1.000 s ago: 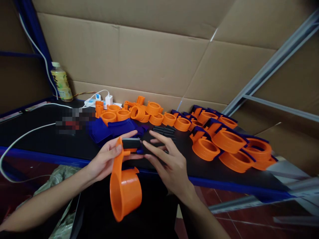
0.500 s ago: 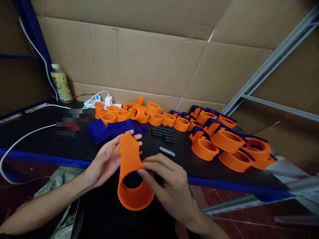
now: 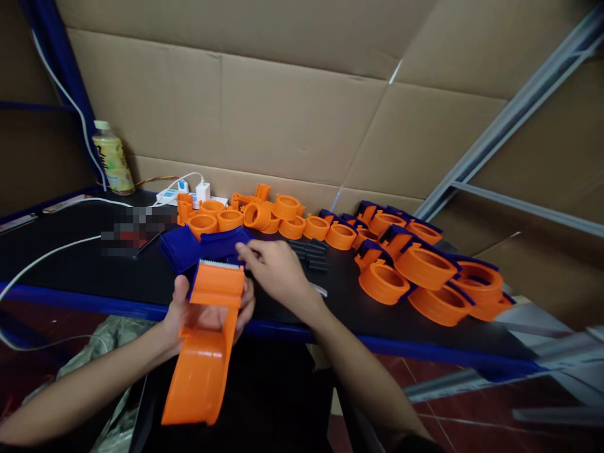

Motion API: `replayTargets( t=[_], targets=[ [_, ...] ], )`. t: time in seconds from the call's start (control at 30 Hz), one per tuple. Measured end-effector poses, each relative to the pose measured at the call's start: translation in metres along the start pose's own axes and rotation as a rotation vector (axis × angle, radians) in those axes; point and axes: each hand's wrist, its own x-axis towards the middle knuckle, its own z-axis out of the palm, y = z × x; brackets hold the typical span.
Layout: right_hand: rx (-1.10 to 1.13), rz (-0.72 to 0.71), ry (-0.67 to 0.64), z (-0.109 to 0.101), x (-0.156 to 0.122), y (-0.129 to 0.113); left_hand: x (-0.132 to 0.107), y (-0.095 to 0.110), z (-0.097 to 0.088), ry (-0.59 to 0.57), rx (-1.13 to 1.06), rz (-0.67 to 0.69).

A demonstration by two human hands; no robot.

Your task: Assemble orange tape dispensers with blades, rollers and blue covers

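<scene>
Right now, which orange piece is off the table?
The orange piece in the left hand, its serrated edge uppermost; the other visible orange pieces sit grouped on the table, some stacked on others.

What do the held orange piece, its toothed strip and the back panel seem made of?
Held orange piece: probably glossy plastic, given its highlights. Toothed strip: possibly metal, being silvery grey; finish unclear. Back panel: likely matte cardboard, brown and creased.

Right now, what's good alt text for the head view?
Left hand holds an orange tape dispenser, toothed edge up; right hand is by its top corner. Behind, blue pieces and more orange dispensers lie on a black table.
</scene>
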Motion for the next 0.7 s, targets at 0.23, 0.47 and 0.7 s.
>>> replayTargets(
  t=[0.23, 0.47, 0.7],
  targets=[
    [-0.213, -0.03, -0.127, 0.037, 0.052, -0.025, -0.017, -0.006, -0.007, -0.114, 0.228, -0.125],
    [-0.15, -0.02, -0.109, 0.055, 0.072, -0.025, -0.008, -0.009, -0.007, -0.233, 0.255, -0.162],
    [-0.029, -0.064, 0.159, 0.019, 0.072, -0.015, -0.004, -0.001, 0.008, 0.091, -0.006, 0.079]
  ],
)
